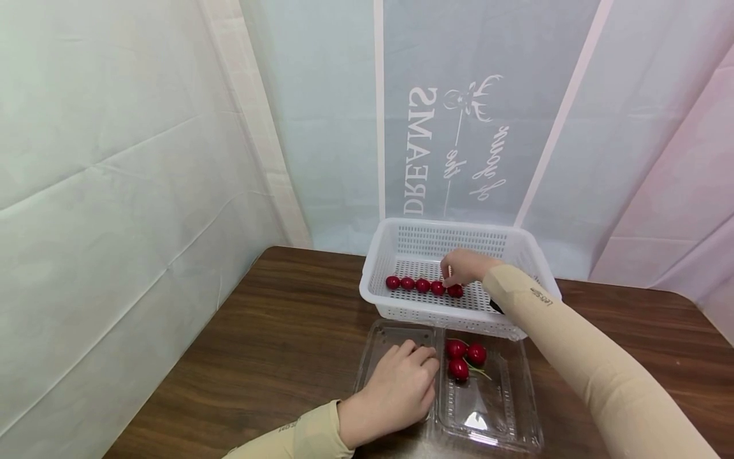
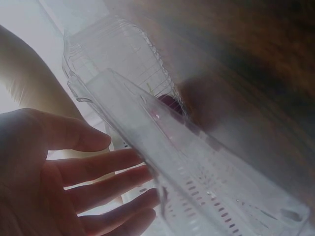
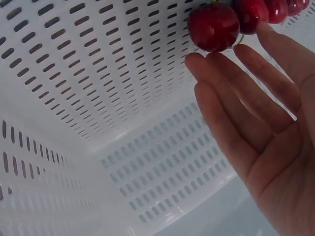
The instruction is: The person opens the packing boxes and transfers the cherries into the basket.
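Inside the white perforated basket (image 1: 375,268), several red cherries (image 1: 408,284) lie in a row. My right hand (image 1: 463,266) reaches down over the right part of this row. In the right wrist view its thumb tip touches or nearly touches a cherry (image 3: 248,14), and its other fingers extend beside the nearest cherry (image 3: 214,27). My left hand (image 1: 395,389) rests over the left half of a clear plastic clamshell box (image 1: 518,408), its fingertips at the plastic edge in the left wrist view. Three cherries (image 1: 459,369) with green stems lie in the box's right half.
The box lies opened flat on a dark wood table (image 1: 275,331), right in front of the basket. Behind the basket hangs a grey-blue curtain (image 1: 459,159) with white lettering. A pale cloth wall (image 1: 143,191) stands along the left side.
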